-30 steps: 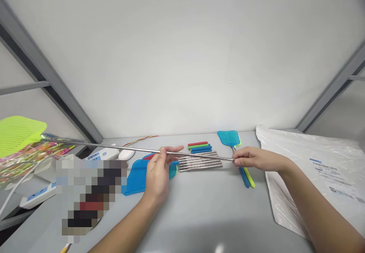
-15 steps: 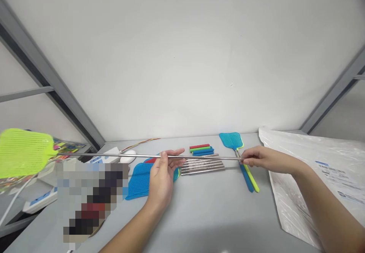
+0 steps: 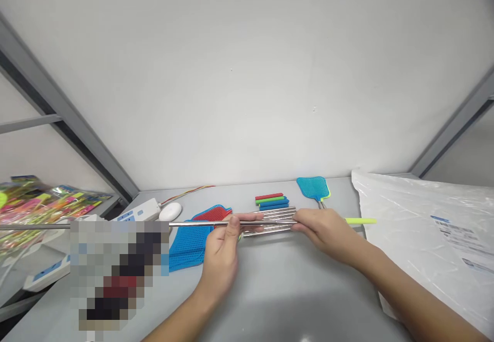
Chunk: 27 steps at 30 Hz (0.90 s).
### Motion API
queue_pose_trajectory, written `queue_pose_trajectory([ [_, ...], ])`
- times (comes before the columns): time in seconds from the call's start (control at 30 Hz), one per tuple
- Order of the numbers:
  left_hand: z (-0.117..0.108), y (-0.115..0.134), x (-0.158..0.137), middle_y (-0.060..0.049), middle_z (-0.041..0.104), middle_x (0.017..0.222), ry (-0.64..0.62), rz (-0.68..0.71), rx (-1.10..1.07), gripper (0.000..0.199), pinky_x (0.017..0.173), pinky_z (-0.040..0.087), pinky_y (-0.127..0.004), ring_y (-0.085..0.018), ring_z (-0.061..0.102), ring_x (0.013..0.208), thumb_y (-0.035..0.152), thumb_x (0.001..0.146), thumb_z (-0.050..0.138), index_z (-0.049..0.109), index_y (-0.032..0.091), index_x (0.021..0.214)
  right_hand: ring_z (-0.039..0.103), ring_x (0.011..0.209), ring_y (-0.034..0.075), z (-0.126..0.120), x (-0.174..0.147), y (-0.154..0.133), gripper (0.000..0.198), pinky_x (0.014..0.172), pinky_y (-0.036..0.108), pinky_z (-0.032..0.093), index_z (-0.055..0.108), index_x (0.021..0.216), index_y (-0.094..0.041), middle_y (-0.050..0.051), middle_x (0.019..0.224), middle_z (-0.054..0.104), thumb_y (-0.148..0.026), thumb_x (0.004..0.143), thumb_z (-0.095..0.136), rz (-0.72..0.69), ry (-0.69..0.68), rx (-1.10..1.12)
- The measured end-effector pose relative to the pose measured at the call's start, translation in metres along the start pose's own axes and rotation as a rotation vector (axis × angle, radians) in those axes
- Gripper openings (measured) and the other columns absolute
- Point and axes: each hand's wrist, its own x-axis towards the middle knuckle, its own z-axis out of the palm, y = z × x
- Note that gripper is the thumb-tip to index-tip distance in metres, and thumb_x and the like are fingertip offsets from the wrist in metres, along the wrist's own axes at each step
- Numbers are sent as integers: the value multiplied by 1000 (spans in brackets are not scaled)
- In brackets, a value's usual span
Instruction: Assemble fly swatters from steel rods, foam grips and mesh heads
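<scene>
A long thin metal rod (image 3: 193, 223) lies level across the view and runs off the left edge. My left hand (image 3: 224, 252) pinches it near the middle with thumb and fingers. My right hand (image 3: 324, 229) grips it further right, close to the left hand. A yellow-green handle piece (image 3: 363, 221) sticks out to the right of my right hand, in line with the rod. Whatever is on the rod's far left end is out of view. Under my hands lie a bundle of short metal rods (image 3: 272, 212) and blue swatter heads (image 3: 187, 244).
A red swatter head (image 3: 214, 212), coloured handle sleeves (image 3: 272, 200) and a blue fly swatter (image 3: 313, 187) lie near the wall. At the right is a white plastic bag (image 3: 424, 229). On the left are a power strip (image 3: 139, 211), a white oval object (image 3: 170, 211) and colourful packets (image 3: 38, 200).
The rod has dropped lower and shifted left, taking the green swatter head out of view. My right hand has moved left toward my left hand. A green handle piece now shows beside it.
</scene>
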Motion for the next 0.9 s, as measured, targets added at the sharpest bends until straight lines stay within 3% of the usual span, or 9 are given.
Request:
queue_pose_trajectory([
  [0.17, -4, 5, 1, -13, 70, 108, 73, 34, -105, 38, 89, 49, -40, -25, 68, 88, 46, 92, 48, 68, 15, 99, 51, 62, 14, -2, 2, 12, 37, 53, 26, 23, 47, 76, -22, 1, 70, 59, -42, 100, 27, -41, 50, -178],
  [0.4, -4, 1, 5, -13, 68, 113, 64, -7, -78, 33, 89, 48, -36, -24, 67, 92, 44, 89, 54, 70, 15, 95, 51, 63, 15, 4, 3, 24, 33, 56, 26, 26, 51, 79, -22, 1, 71, 59, -37, 100, 30, -72, 115, -218],
  [0.5, -4, 1, 6, -12, 68, 111, 65, 7, -146, 37, 90, 47, -37, -24, 67, 93, 45, 92, 47, 68, 16, 96, 50, 63, 15, 3, 1, 29, 29, 57, 27, 26, 51, 80, -21, 2, 73, 60, -35, 99, 33, -67, 140, -226],
  [0.7, -16, 15, 15, -8, 73, 93, 267, 140, -235, 37, 88, 49, -40, -23, 67, 95, 46, 94, 42, 65, 17, 92, 48, 61, 15, -9, -4, 34, 27, 57, 27, 25, 49, 78, -21, 1, 70, 58, -39, 96, 39, -28, 178, -228],
  [0.9, -27, 19, 28, -8, 73, 84, 340, 223, -254, 31, 83, 52, -40, -24, 68, 91, 42, 92, 49, 65, 16, 84, 45, 55, 13, -11, -1, 34, 35, 53, 29, 19, 49, 71, -21, 0, 62, 56, -44, 96, 39, -8, 206, -304],
])
